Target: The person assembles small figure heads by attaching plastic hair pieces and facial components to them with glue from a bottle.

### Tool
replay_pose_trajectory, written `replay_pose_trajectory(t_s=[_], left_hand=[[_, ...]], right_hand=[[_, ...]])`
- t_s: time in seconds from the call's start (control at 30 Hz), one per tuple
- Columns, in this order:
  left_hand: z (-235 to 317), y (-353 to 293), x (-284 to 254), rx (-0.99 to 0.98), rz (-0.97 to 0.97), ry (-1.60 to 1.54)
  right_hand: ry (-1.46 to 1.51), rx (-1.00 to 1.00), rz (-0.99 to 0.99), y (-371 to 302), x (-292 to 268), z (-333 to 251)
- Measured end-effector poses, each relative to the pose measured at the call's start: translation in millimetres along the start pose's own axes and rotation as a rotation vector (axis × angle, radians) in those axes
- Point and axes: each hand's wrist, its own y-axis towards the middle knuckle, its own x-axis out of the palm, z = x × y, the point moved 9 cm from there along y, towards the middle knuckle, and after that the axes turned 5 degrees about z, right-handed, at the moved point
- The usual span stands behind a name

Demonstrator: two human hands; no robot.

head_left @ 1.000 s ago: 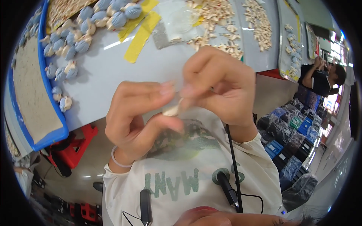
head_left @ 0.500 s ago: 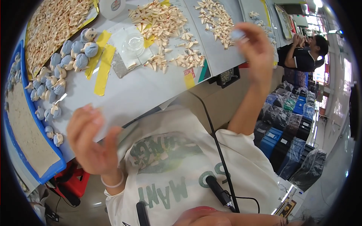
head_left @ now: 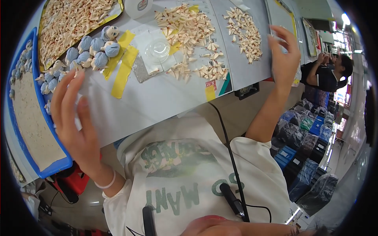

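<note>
My left hand point(head_left: 78, 129) is at the left of the table, fingers long and thumb apart. Its fingertips reach over the near side of a cluster of small doll heads with blue-grey hair point(head_left: 100, 60); whether they touch one is unclear. At the right table edge my right hand point(head_left: 285, 59) is raised with curved fingers. A bit of a blue doll head point(head_left: 283, 50) shows between its fingers and thumb, mostly hidden by them. One doll head with a painted face point(head_left: 112, 32) lies at the back of the cluster.
A yellow-edged tray point(head_left: 118, 13) holds many small cream pointed pieces. More pieces lie in piles point(head_left: 189, 29) point(head_left: 246, 39). A blue tray point(head_left: 59, 167) stands left. A clear round dish point(head_left: 157, 51) sits beside yellow tape point(head_left: 126, 74). Another person point(head_left: 332, 72) sits far right.
My left hand has moved up and left to the doll heads. My right hand has shifted right, past the smaller pile. The whole view has shifted slightly, so the table appears further right.
</note>
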Motion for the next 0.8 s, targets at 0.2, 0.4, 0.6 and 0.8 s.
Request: replay_pose_trajectory(t_s=[0.2,0.4,0.6,0.8], left_hand=[[10.3,14.3,24.0,0.026,-0.067,0.185],[-10.0,11.8,12.8,-0.044,0.013,0.217],[-21.3,10.5,6.0,-0.106,0.057,0.175],[-22.1,17.7,9.0,-0.134,-0.013,0.239]], right_hand=[[0.278,-0.418,-0.375,-25.5,85.6,-122.3],[0.231,-0.441,-0.371,-22.4,91.3,-122.4],[0.286,-0.396,-0.303,-19.9,84.2,-119.6],[0.317,-0.253,-0.263,-16.4,76.1,-117.5]])
